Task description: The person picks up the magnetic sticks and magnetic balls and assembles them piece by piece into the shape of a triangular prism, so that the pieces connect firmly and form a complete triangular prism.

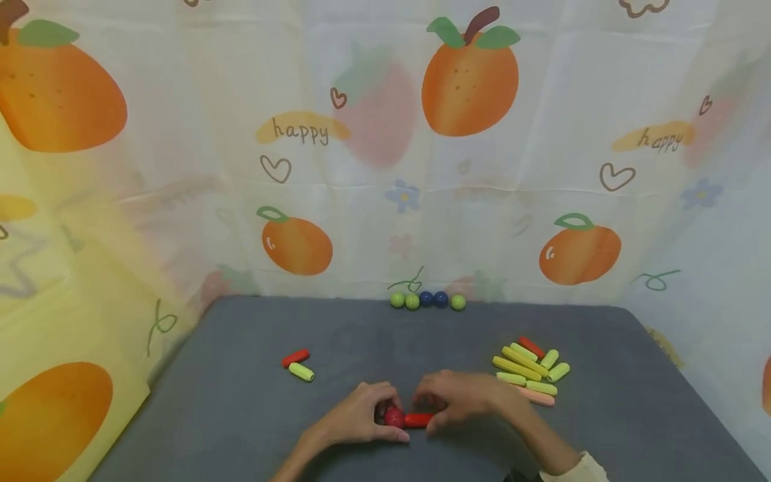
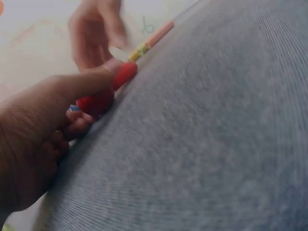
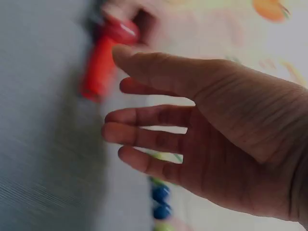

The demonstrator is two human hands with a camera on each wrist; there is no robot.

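My left hand (image 1: 365, 414) holds a dark red ball (image 1: 394, 417) between thumb and fingers, low on the grey table. A bright red stick (image 1: 418, 420) lies end-on against the ball, pointing right. Around the far end of that stick is my right hand (image 1: 466, 396). In the right wrist view its fingers (image 3: 154, 137) are spread and loosely bent, with nothing held between them, and the red stick (image 3: 97, 70) shows apart from them. The left wrist view has the left thumb (image 2: 91, 79) across the ball (image 2: 98, 102), hiding part of it.
Right of the hands lies a group of yellow, pale green, red and pink sticks (image 1: 521, 368). A red stick (image 1: 296, 357) and a pale green stick (image 1: 301, 372) lie at the left. Green and blue balls (image 1: 426, 299) line the table's back edge before a fruit-print cloth (image 1: 373, 201).
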